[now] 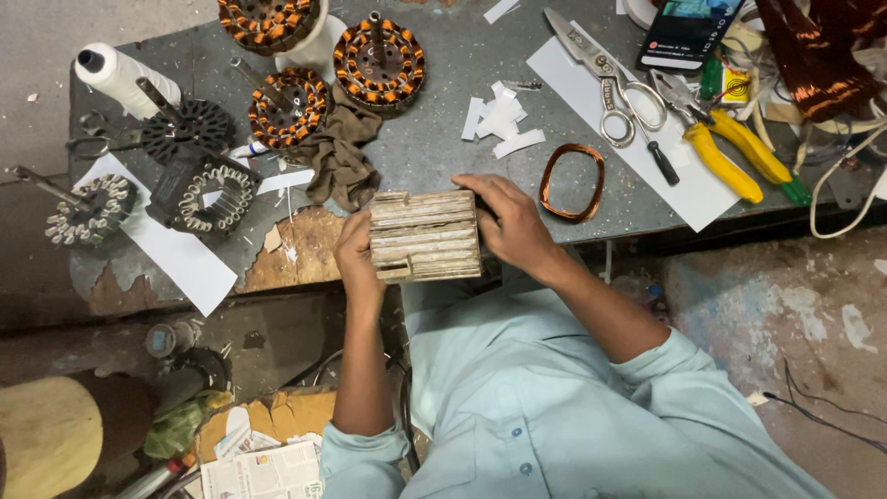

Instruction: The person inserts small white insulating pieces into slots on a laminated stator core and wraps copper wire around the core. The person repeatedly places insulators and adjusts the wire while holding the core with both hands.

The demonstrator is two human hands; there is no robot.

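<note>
Wooden stepped block [426, 235] sits at the near edge of the desk [434, 148], held between both hands. Left hand [356, 255] grips its left side, fingers wrapped on the edge. Right hand [510, 222] closed over its right end and top corner, thumb side hidden. Block is ridged, pale, roughly level.

Copper wire loop [572, 181] lies just right of the right hand, apart from it. Brown rag [338, 152] lies just far-left of the block. White paper scraps [500, 120] far of the block. Scissors [605, 81] and yellow pliers [725, 152] lie on a white sheet [573, 65] at far right, well apart from the hands. Phone [685, 35] at the far right edge.

Three wound stators [380, 65] with orange-copper coils at far centre-left; bare stators [205, 189] on the left part of the desk. White thread spool [115, 74] at far left. Desk surface grey, paint chipped near the left hand. Light blue shirt [545, 397] fills the near part of the view.
</note>
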